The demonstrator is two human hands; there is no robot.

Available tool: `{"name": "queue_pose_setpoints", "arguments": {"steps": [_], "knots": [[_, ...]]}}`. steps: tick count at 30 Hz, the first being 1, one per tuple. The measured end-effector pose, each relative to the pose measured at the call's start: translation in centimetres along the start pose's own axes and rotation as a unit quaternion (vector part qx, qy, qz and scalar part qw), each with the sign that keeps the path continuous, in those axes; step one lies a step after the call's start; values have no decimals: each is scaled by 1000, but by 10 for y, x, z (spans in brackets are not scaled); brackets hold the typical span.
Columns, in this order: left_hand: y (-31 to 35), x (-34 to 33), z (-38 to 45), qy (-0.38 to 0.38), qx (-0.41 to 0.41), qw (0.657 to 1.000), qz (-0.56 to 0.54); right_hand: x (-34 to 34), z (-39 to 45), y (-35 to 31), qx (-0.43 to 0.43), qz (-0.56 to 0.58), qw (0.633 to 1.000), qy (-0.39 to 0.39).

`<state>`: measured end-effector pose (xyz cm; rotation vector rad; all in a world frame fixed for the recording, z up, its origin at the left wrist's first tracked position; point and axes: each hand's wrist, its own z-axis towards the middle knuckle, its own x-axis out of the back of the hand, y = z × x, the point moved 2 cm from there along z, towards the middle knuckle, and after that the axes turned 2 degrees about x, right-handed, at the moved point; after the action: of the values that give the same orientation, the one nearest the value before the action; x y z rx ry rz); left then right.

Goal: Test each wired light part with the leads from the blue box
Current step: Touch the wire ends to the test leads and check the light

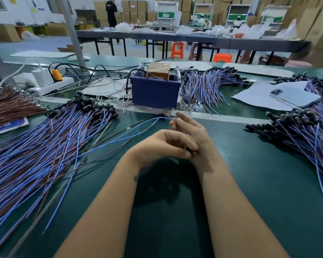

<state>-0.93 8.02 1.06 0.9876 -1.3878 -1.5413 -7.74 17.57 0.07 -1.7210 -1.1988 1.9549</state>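
The blue box [155, 90] stands on the green table beyond my hands, with a brown block inside. Thin leads [149, 108] run from its front toward my hands. My left hand [162, 146] curls its fingers round a small black light part [194, 152] just in front of my right wrist. My right hand [190, 127] lies palm up and pinches the part's brown and blue wires [172, 120] between thumb and fingers. Whether the wire ends touch the leads I cannot tell.
A big pile of blue and brown wired parts [45, 146] covers the left. More piles lie right [296, 131] and behind the box [209, 84]. A phone [295, 95] on white paper sits at right. A power strip [50, 84] is at back left.
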Motion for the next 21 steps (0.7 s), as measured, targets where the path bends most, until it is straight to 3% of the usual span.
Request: {"name": "queue_pose_setpoints", "arguments": {"steps": [3, 7, 9, 15, 18, 21], "knots": [[-3, 15, -6, 26, 53, 998, -3, -1, -2, -3, 10, 35, 999, -34], [-6, 35, -2, 300, 22, 953, -34, -3, -4, -3, 2, 46, 994, -102], [-5, 38, -2, 360, -21, 931, -56, -5, -3, 3, -6, -6, 994, -108], [-2, 37, -2, 403, -26, 914, 31, -7, 1, 12, 36, -99, 994, -36], [-2, 34, 0, 399, -43, 916, -15, -3, 3, 10, 80, -85, 993, 26], [0, 35, 1, 404, -58, 909, -81, -4, 2, 10, 74, -114, 990, 24]]}}
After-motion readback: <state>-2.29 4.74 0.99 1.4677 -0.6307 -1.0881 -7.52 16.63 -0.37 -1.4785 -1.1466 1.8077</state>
